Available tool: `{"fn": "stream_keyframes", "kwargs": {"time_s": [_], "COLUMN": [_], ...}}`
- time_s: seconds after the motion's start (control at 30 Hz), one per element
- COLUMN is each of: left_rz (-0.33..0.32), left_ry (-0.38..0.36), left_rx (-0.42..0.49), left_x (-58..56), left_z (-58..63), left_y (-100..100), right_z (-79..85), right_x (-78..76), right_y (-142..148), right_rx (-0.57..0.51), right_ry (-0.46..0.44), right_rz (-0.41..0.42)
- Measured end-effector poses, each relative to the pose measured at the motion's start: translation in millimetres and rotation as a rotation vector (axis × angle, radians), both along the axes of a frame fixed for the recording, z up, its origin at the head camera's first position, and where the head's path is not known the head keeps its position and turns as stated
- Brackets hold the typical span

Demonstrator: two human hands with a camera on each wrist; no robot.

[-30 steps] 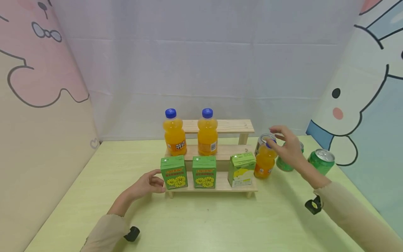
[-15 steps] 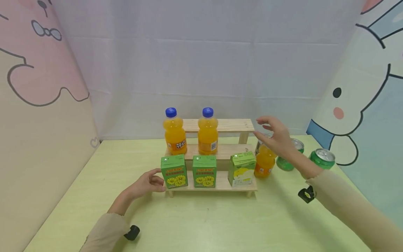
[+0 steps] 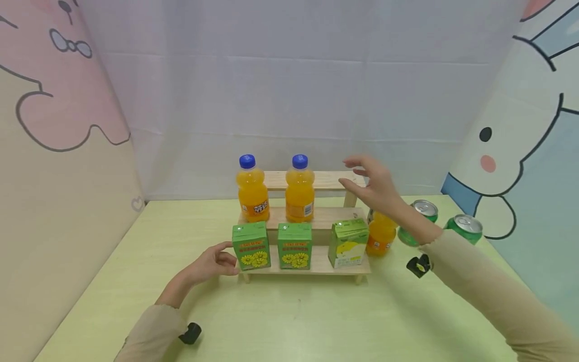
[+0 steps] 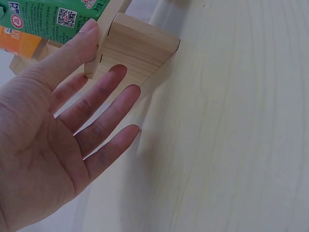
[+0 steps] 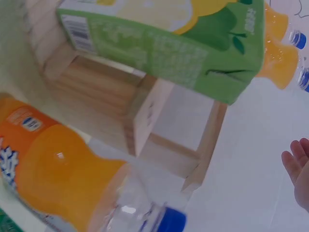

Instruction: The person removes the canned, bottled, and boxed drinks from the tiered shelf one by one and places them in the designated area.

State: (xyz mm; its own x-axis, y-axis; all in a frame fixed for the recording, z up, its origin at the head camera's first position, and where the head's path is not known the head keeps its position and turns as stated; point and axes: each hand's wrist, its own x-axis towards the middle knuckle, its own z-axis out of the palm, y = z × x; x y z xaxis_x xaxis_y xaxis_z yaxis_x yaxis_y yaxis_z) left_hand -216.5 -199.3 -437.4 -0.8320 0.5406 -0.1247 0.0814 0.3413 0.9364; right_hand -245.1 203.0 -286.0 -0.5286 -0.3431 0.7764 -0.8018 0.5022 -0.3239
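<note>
Wooden rack (image 3: 336,216), right hand (image 3: 373,183) raised at its top shelf (image 3: 324,179)

Thumb and fingers of the right hand stand apart in a loose curve, with nothing between them, in front of the shelf's right end in the head view. Whether they touch the wood cannot be told.

The left hand (image 3: 212,264) is at the rack's lower left corner, beside the left green carton (image 3: 252,246). Its fingers are spread, and the left wrist view shows the palm bare. The thumb tip overlaps the bottom shelf's edge and the carton; contact cannot be made out.

The rack stands on the table (image 3: 294,317). Two orange bottles (image 3: 253,198) are upright on its middle shelf, and three cartons stand along the bottom one. Just right of the rack, a third bottle (image 3: 381,237) is partly hidden by the right arm, with green cans (image 3: 465,227) near it.
</note>
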Motion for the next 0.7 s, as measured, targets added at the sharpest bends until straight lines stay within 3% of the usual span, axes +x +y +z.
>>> {"fn": "stream_keyframes", "kwargs": {"time_s": [0.4, 0.7], "left_rz": [0.004, 0.006], "left_ry": [-0.007, -0.005], "left_rx": [-0.004, 0.000], "left_x": [-0.4, -1.2], "left_z": [-1.1, -2.2], "left_y": [-1, -2], "right_z": [20.7, 21.5], "right_x": [1.3, -8.6], "right_y": [-40, -61], "right_rx": [-0.027, 0.001], "right_ry": [-0.029, -0.074], "right_rz": [0.095, 0.152]}}
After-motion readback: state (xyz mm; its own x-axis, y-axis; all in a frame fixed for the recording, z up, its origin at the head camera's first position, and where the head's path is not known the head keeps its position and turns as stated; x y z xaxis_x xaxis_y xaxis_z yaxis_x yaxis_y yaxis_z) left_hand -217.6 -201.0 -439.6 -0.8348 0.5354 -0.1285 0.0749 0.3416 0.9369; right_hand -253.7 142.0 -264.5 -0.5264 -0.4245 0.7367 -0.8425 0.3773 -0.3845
